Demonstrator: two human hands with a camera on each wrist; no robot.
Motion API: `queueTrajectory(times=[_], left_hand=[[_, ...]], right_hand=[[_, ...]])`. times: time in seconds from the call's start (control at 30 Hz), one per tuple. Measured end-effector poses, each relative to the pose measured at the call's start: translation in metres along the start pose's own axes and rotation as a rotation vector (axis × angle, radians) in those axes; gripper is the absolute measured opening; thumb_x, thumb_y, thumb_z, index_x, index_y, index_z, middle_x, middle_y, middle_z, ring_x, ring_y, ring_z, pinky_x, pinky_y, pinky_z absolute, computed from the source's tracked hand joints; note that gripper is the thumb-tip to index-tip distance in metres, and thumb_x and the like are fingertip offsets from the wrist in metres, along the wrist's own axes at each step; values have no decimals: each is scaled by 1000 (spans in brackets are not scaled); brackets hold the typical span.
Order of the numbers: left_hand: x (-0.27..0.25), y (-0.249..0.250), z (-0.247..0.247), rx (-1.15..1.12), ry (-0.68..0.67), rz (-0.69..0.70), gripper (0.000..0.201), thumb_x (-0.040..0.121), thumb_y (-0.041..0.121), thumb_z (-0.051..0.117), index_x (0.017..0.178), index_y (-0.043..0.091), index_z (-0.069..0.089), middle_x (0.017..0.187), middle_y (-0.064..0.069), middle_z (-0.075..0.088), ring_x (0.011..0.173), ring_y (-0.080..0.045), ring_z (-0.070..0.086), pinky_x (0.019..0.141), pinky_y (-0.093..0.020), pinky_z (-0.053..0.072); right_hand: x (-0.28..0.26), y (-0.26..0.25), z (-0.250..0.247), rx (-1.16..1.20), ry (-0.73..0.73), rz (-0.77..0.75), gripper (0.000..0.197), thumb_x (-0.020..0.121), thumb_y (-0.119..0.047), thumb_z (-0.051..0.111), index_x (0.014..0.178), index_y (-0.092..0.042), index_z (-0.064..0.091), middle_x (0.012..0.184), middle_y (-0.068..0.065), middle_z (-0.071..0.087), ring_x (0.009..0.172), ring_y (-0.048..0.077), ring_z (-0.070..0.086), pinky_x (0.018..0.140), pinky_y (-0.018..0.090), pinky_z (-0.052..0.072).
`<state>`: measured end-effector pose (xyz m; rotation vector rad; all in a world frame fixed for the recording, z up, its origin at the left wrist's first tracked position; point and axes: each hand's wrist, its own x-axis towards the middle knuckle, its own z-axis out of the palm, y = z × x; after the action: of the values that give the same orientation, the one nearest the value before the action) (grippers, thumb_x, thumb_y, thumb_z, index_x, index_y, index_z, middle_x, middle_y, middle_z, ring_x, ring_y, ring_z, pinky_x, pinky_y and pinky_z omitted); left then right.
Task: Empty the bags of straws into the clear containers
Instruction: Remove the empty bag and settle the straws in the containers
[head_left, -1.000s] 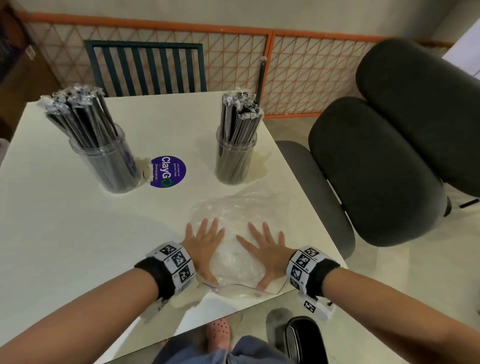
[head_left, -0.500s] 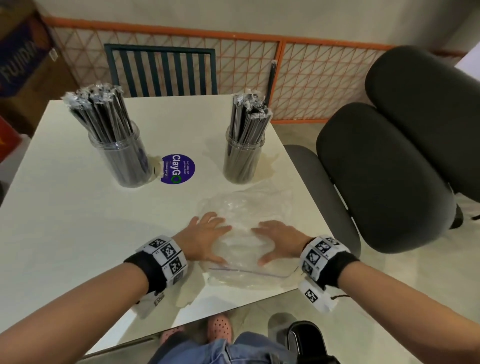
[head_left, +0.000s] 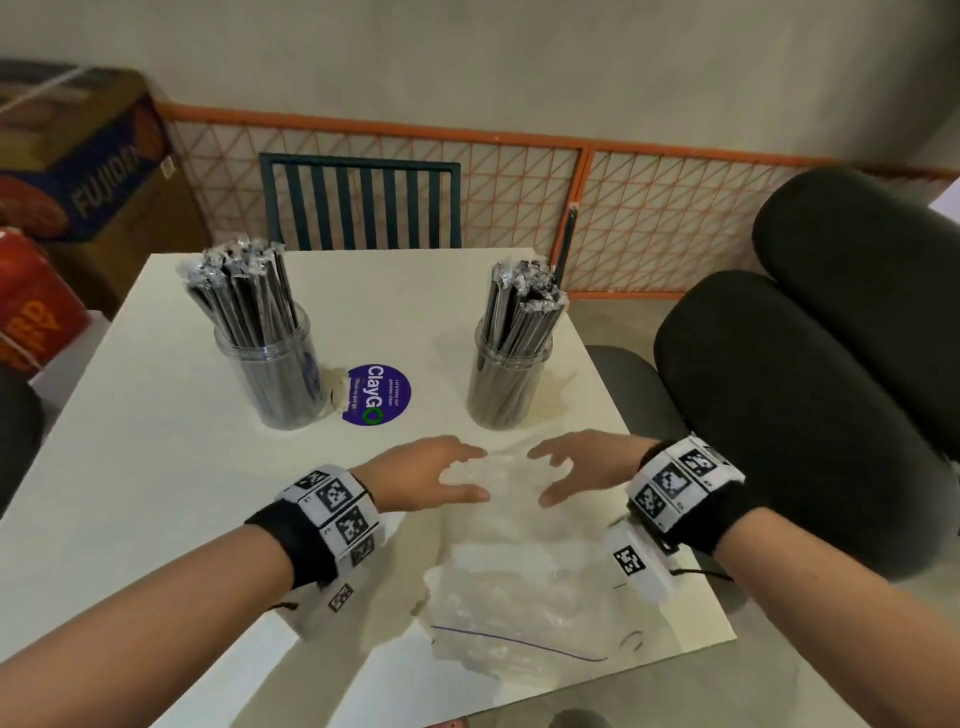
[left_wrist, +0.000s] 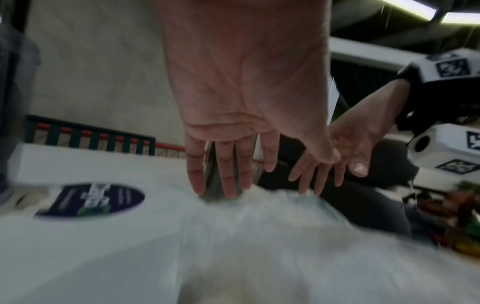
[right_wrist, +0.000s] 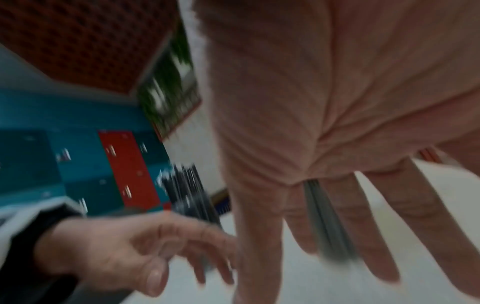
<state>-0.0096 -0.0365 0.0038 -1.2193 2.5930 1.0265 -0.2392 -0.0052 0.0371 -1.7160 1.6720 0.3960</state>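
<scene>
Both wrist views are motion-blurred. Whether the left hand or right hand touches the clear bag cannot be told. The bag's near edge is indistinct. The sticker's small print is illegible. The cardboard box is cut off at the left edge.

- Left hand reaches forward from the lower left, palm down, fingers straight and slightly spread, thumb turned inward.
- Right hand mirrors it from the lower right, fingers extended and apart.
- Both forearms are bare, each wrist wrapped in a marker-covered band.
- The fingertips of the two hands point toward each other, close together.
</scene>
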Motion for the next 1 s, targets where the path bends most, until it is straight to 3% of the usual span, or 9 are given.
queueTrajectory(times=[0.1,0.2,0.33,0.47,0.53,0.67,0.8,0.9,1.0], left_hand=[[6,9,-54,-139,220,37,60,84,52,56,137,26,43,126,2,54,112,-14,54,94,-26,43],[21,10,-95,-242,342,13,66,84,47,58,141,19,38,133,-2,50,118,-15,50,95,-23,37],[55,8,-125,-378,329,-39,86,80,47,64,148,16,20,147,-9,37,134,-18,38,103,-27,31],[91,17,-133,-532,251,9,101,77,37,71,151,18,6,155,-8,23,143,-20,24,110,-30,26],[106,21,-129,-559,257,51,91,78,33,72,148,16,17,149,-6,34,140,-20,30,107,-27,29],[119,23,-136,-553,372,147,50,89,36,57,133,16,46,133,0,55,124,-14,50,106,-31,38],[112,27,-162,-529,286,185,55,94,28,50,144,19,29,141,3,43,127,-8,41,99,-15,33],[107,26,-157,-750,304,111,86,85,39,56,150,26,2,153,-4,26,129,-12,39,103,-24,29],[101,27,-126,-909,499,110,104,70,51,61,150,30,-2,158,-1,15,142,-13,23,109,-29,24]], right_hand=[[-8,-4,-66,34,138,33,61,79,-46,68,132,-21,49,120,3,62,106,22,60,84,32,50],[1,-3,-100,83,299,98,75,76,-50,69,135,-12,43,109,2,62,97,22,59,69,29,51],[24,-1,-104,334,519,-83,106,70,-38,79,148,-12,11,149,5,35,136,22,35,104,27,30],[53,-6,-91,705,662,-349,109,62,-29,86,146,-27,16,142,-10,41,131,8,41,108,30,35],[62,-10,-87,775,681,-382,96,65,-26,84,141,-31,25,133,-11,51,120,4,52,102,31,46],[66,-8,-98,806,797,-365,74,75,-16,77,137,-21,37,123,-7,57,113,9,56,101,36,47],[61,4,-115,878,699,-451,84,66,-16,83,130,-29,31,133,-7,49,123,8,49,103,28,41],[66,24,-109,670,519,-418,110,60,-25,86,143,-21,13,149,-6,28,139,7,24,112,23,22],[72,47,-101,650,397,-350,134,55,-41,85,148,-25,-9,158,-5,10,144,9,10,113,24,14]])
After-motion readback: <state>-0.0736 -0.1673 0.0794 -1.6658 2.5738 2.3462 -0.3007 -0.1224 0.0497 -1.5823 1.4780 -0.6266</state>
